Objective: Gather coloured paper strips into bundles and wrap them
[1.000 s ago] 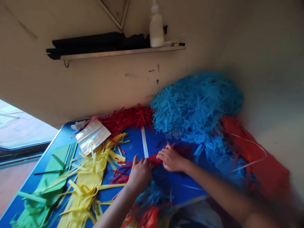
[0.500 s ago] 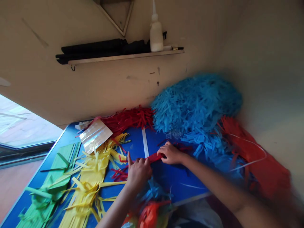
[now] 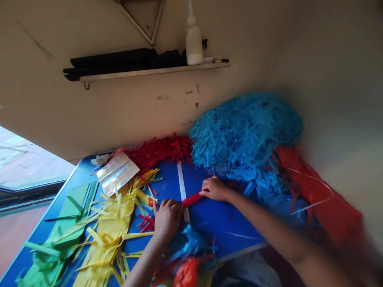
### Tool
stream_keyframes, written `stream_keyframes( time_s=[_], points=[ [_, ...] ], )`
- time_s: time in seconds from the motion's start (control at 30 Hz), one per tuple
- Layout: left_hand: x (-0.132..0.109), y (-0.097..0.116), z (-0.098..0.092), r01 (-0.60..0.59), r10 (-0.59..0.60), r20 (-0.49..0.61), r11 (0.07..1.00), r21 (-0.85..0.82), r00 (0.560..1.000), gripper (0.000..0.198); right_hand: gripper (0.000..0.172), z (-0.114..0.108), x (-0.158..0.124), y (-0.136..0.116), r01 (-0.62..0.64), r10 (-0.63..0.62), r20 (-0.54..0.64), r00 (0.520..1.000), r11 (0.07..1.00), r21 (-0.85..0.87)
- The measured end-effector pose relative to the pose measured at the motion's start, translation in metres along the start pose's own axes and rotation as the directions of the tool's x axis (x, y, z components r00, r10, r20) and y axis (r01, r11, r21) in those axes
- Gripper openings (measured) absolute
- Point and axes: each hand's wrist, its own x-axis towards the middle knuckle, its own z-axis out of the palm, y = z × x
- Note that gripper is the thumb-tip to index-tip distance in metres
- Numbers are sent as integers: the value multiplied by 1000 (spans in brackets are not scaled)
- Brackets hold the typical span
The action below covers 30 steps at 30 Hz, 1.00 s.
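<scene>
A red strip of fringed tissue paper [image 3: 192, 198] stretches between my two hands, just over the blue table [image 3: 227, 223]. My left hand [image 3: 167, 217] is closed on its left end, where loose red fringes stick out beside the wrist. At the other end, my right hand [image 3: 214, 188] pinches the strip with curled fingers. Left of my left hand lie yellow fringed paper strips [image 3: 115, 217]. Below the hands sit a bunch of blue paper [image 3: 190, 241] and a bunch of orange-red paper [image 3: 188, 273].
Green paper strips [image 3: 49, 263] and a shiny sheet [image 3: 117, 172] lie to the left. Red fringe [image 3: 158, 150], a large blue fringe pile [image 3: 245, 127] and orange-red paper [image 3: 326, 195] line the back and right. On the wall shelf [image 3: 155, 72] stands a white bottle [image 3: 194, 46].
My hands have moved apart, the left one leftward, so more of the red strip shows between them. The whole view has shifted slightly.
</scene>
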Motion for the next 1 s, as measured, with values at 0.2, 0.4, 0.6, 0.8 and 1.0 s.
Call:
stream_keyframes(
  time_s=[0.2,0.4,0.6,0.8,1.0],
  points=[
    [10,2,4,58,-59,-66,998,-10,996,31,19,-1,9,-16,-96,93,-27,995,991,-94],
    [19,2,5,62,-61,-47,998,11,997,35,20,-3,14,-19,-149,150,0,989,980,-131],
    [24,0,5,54,-54,1,996,77,999,30,21,-6,18,-18,-178,185,29,982,971,-162],
    [27,-3,-5,-107,108,-2,988,107,994,18,17,-13,2,-32,-33,9,-93,996,965,-259],
    [29,2,-12,-324,322,32,938,124,946,17,23,5,2,-30,341,-377,-18,926,855,-390]
  ],
)
